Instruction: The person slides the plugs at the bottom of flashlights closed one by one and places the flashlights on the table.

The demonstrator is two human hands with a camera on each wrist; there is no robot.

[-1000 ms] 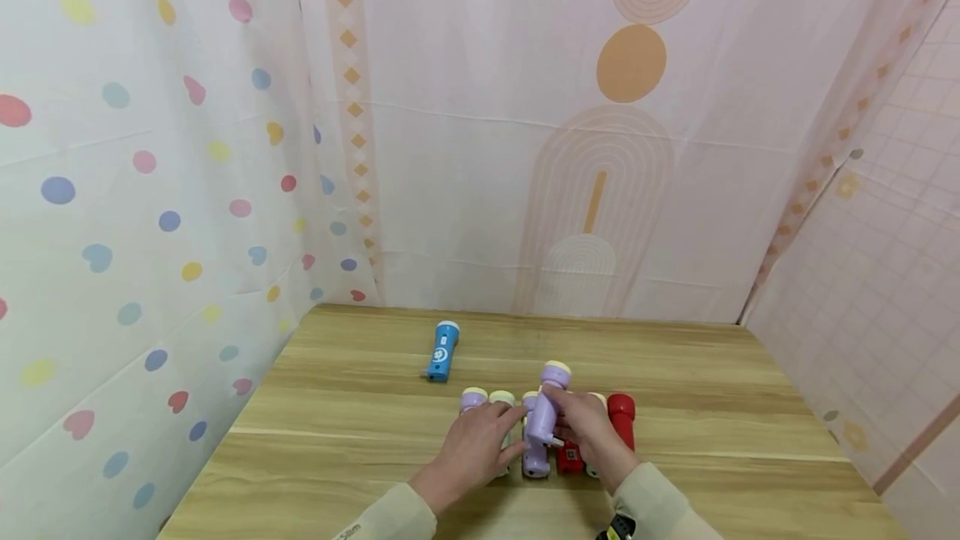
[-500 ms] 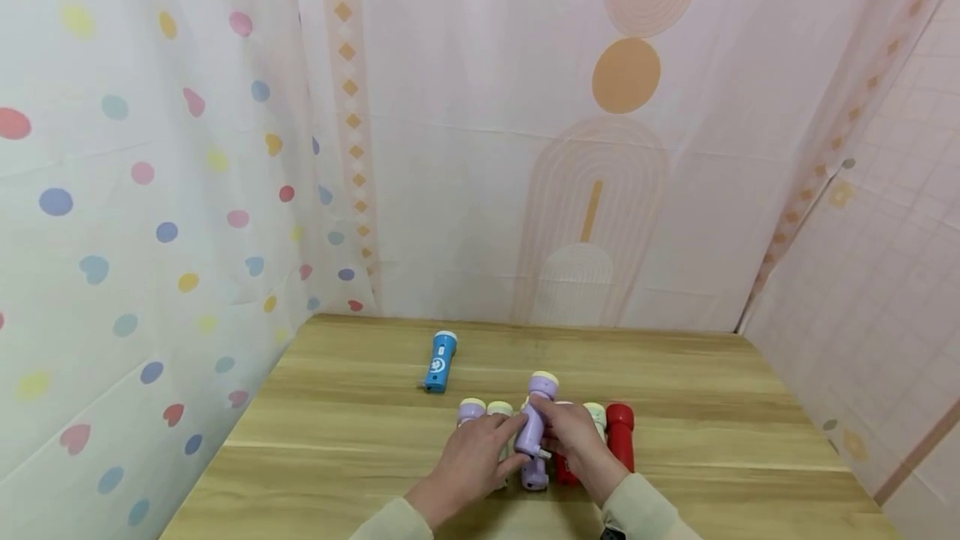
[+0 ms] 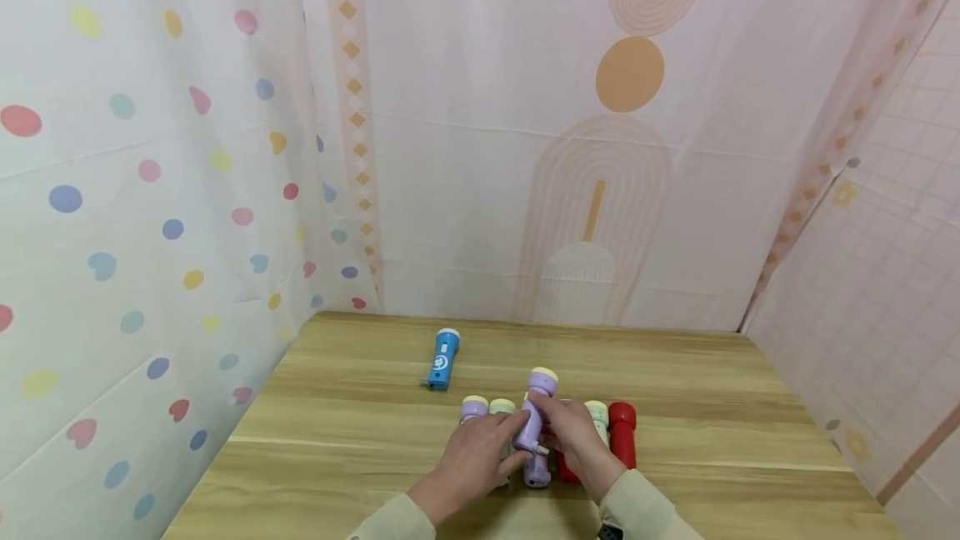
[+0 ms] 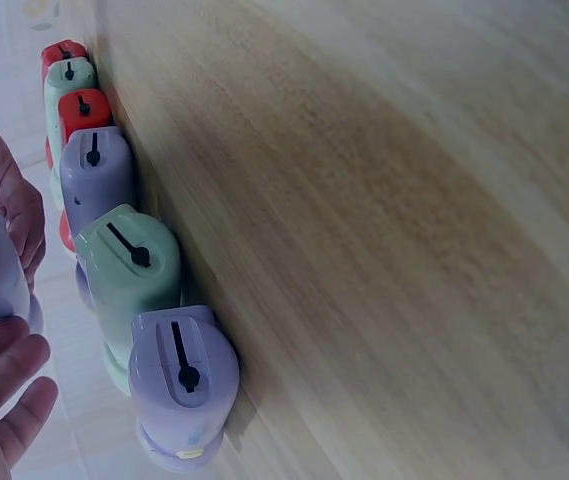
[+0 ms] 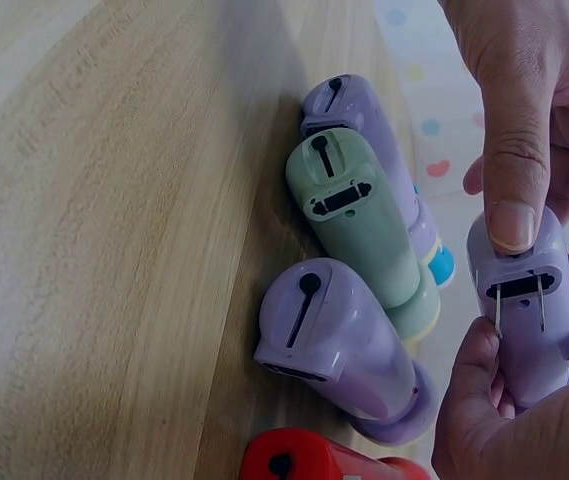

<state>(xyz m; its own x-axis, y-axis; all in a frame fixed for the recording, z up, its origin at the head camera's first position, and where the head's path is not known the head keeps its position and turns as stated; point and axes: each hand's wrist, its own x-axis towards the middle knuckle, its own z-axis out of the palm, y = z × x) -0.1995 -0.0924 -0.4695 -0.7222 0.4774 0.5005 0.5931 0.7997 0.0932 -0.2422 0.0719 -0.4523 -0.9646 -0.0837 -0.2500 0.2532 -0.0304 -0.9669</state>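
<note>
A purple flashlight (image 3: 529, 427) with a cream rim is held above the row on the table. My right hand (image 3: 576, 436) grips its body from the right, fingers around it. From the other side my left hand (image 3: 474, 450) pinches the tail end, its thumb pressing beside the slot in the right wrist view. Two thin metal plug prongs (image 5: 541, 303) stand out of the tail. Below lie several similar flashlights: a purple one (image 4: 186, 365), a pale green one (image 4: 134, 265), another purple one (image 4: 99, 175) and a red one (image 4: 84, 110).
Farther right in the row are a second pale green flashlight (image 3: 597, 413) and a second red flashlight (image 3: 622, 432). A blue flashlight (image 3: 442, 361) lies alone toward the back left of the wooden table (image 3: 697, 407). Patterned curtains (image 3: 450, 148) hang behind and at both sides.
The held flashlight has shifted left toward my left hand, whose thumb and fingers now touch its tail end. The head view has tilted slightly. The other flashlights have stayed in place.
</note>
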